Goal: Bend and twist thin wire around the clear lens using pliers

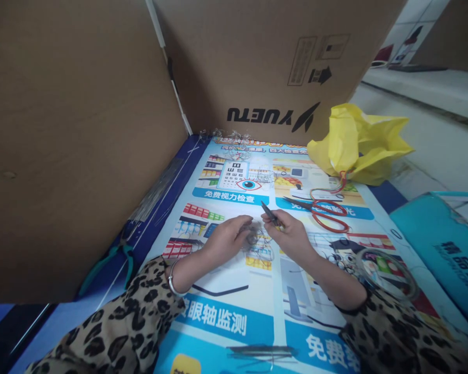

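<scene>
My left hand (226, 238), with a bangle at the wrist, pinches a piece of thin bent wire (254, 239) above the printed sheet. To its right, my right hand (290, 236) is closed around a small tool with a dark pointed nose (269, 212), which looks like pliers; its handles are mostly hidden in the palm. The tool's tip points up and left, apart from the left fingertips. Loops of the wire hang between and below both hands. Close by on the right lie red-handled scissors (329, 215), with dark blades towards my right hand.
Cardboard walls (234, 62) stand left and behind. Teal-handled pliers (115, 259) and wire strips (156, 192) lie left. Bent wire pieces (237, 148) sit at the back, straight ones (261, 351) in front. Rightward are a yellow bag (345, 140), wire coil (411, 283) and turquoise box (425, 228).
</scene>
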`<state>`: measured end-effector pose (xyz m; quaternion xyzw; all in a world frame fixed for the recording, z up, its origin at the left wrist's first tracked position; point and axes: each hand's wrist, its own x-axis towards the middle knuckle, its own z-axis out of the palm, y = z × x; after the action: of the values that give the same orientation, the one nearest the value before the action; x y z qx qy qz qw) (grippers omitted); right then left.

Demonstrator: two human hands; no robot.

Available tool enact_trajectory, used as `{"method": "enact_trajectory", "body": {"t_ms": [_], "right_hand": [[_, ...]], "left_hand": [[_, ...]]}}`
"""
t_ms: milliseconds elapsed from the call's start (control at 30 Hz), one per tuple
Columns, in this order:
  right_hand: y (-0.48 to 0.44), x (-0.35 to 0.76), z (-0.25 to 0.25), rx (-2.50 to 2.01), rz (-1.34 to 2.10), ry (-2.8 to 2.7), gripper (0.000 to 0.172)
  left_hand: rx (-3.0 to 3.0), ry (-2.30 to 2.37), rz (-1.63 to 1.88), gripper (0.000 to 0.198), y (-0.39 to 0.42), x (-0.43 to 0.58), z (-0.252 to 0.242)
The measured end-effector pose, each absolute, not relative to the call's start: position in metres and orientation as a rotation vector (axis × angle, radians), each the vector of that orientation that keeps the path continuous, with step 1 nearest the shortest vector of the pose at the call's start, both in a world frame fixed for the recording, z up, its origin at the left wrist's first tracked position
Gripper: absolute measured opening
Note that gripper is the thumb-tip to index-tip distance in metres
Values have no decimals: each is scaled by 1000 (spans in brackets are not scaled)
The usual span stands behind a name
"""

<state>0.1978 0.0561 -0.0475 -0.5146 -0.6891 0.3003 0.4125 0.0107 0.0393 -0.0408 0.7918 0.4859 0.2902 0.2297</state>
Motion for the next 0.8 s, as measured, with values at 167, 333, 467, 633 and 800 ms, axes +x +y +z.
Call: {"method": "enact_trajectory", "body": {"t_ms": [167, 333, 467, 633, 800], "right_hand": [[57, 200, -45, -1276, 832, -1863, 23], [58, 201, -43, -1265, 770, -2010, 24], [58, 200, -44, -1288, 786, -1972, 23], [58, 200, -48, -1294, 818, -1888, 24], [59, 201, -52, -1278, 837, -1860, 24]], "left_hand": [[2117, 1379, 823, 29, 43, 6, -40], [2007, 1366, 843, 29, 44, 0, -37], [1986, 1383, 836, 31, 45, -5, -39], [2118, 1489, 714, 32, 46, -14, -28], [2478, 1671, 312, 26, 35, -39, 6]]}}
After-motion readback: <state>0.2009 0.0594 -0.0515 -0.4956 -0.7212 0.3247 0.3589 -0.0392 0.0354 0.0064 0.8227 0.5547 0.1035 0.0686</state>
